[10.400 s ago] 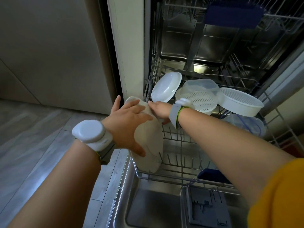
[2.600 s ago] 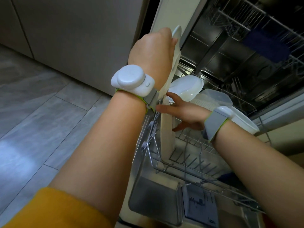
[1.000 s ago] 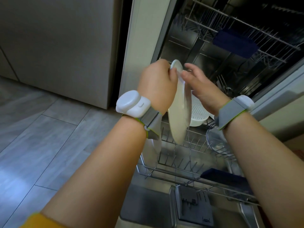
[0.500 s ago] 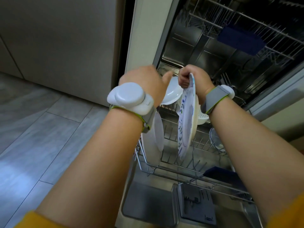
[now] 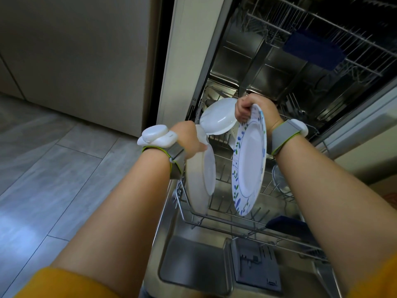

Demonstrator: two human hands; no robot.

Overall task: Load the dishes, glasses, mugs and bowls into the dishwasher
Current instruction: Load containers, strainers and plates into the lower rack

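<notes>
My right hand grips the top rim of a white plate with a blue and green leaf border, held on edge above the lower rack of the open dishwasher. My left hand holds the top of a large plain cream plate that stands on edge at the rack's left side. Behind them a white bowl leans in the rack's back left corner.
The open dishwasher door lies flat below the rack, with its detergent compartment. A dark blue piece sits at the rack's front right. The upper rack carries a dark blue item. Grey tiled floor lies to the left.
The patterned plate has come down in my right hand and turned its face more toward me. My left hand has dropped lower onto the cream plate's rim.
</notes>
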